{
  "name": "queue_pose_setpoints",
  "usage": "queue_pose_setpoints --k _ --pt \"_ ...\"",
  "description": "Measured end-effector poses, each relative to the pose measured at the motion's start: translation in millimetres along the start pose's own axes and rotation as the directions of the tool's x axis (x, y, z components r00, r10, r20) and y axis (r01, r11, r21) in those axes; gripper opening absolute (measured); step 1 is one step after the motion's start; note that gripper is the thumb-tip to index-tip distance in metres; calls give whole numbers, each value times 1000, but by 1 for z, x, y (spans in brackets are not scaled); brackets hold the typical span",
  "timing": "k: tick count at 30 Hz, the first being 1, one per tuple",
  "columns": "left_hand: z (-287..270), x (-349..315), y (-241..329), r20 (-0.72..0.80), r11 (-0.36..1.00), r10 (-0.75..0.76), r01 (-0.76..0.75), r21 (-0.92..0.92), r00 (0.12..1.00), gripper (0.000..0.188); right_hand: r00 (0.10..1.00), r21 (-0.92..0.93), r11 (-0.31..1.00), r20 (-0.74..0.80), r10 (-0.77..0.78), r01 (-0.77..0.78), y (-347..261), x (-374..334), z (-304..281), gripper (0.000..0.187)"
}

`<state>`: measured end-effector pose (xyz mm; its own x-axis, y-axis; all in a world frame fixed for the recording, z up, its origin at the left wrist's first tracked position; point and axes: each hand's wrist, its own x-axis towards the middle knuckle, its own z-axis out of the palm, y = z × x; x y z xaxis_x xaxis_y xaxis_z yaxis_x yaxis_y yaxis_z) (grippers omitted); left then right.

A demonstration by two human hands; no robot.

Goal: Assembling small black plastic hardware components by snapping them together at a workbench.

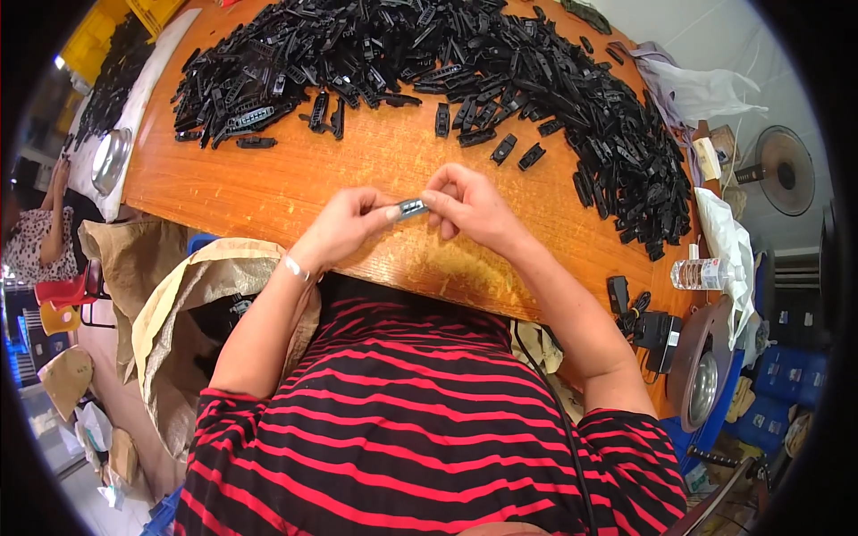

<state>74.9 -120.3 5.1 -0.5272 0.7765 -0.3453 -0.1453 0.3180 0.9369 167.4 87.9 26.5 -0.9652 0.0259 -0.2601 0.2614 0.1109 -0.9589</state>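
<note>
- Holding one small dark part [410,209] between your two hands looks like the step in hand; it seems to be a handling or checking step, though one view cannot settle which.
- Your left hand [344,223] has its fingers [384,214] pinched on the part's left end; your right hand [474,210] has its fingers closed on the other end. The part sits between your fingertips, slightly tilted, its pale-slotted face toward you.
- The next move calls, I judge, for a light, even pinch at both ends, since so slim a part could twist or slip.
- Beyond your fingers, a heap of black parts [572,98] arcs across the desk [295,188], curving down on the right. Two loose black pieces, one nearer [503,149] and one farther right [532,157], lie just ahead and right of your right fingers.
- Below and left of your fingers, a sack [228,253] gapes open; your left forearm passes over it, so its rim could catch that arm. Its contents are too dim to tell.
- Well right of your fingers are a clear bottle [695,274] and a black adapter [657,330] with its cable; your right elbow could snag there.
- Well left, a metal dish [112,161] stands past the desk's edge.
</note>
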Motion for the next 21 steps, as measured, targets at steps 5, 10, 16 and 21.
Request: queue_pose_setpoints --k 5,10,16,21 --pt "-18 -93 33 -205 971 100 -50 233 974 17 999 -198 980 -33 13 -19 0 -6 -35 11" --pt "-59 -193 37 -393 753 -131 349 558 910 22 870 -935 352 -135 -474 47 31 15 -101 19" --pt "-66 -188 10 -389 405 50 337 850 920 25 851 -978 203 -73 -520 40 58 37 -122 26" --pt "-43 -94 61 -83 819 77 -16 574 994 15 892 -952 297 -67 -448 77 36 23 -99 23"
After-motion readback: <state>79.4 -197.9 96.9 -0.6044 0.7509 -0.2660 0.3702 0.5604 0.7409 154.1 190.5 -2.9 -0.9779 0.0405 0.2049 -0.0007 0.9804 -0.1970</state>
